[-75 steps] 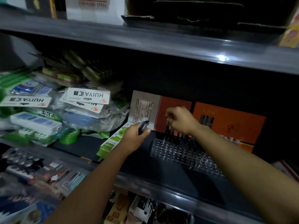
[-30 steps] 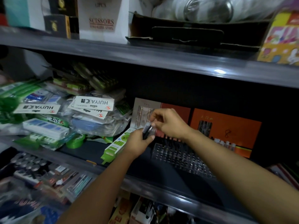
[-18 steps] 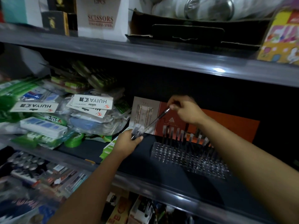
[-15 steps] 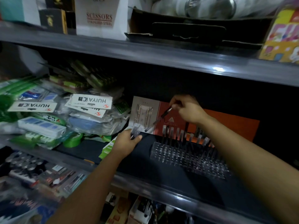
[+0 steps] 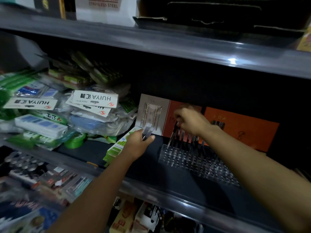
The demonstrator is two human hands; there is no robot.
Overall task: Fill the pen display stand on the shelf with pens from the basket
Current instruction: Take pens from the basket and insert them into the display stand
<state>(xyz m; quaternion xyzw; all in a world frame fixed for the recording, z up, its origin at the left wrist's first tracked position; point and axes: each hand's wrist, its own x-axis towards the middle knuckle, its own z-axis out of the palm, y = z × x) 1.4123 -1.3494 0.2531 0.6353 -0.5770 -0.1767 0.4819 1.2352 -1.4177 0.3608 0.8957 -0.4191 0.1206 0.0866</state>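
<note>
Early: clear acrylic pen stand (image 5: 193, 158), centre-right, has only its back row filled. Right hand (image 5: 191, 121) pinches a dark pen (image 5: 174, 132) into it; left hand (image 5: 139, 143) grips a spare bundle of dark pens (image 5: 147, 132).

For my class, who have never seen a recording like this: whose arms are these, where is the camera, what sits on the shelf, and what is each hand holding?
There is no machine here. The arms belong to a person wearing a camera on the head, so the single view looks forward and down along both arms. The left hand grips a small bundle of pens. The right hand pinches one pen and lowers it toward the back row of a clear pen display stand, which already has pens standing along the back. The stand sits on a dark shelf. Left of it lie packets in plastic; orange cards lean behind.
</note>
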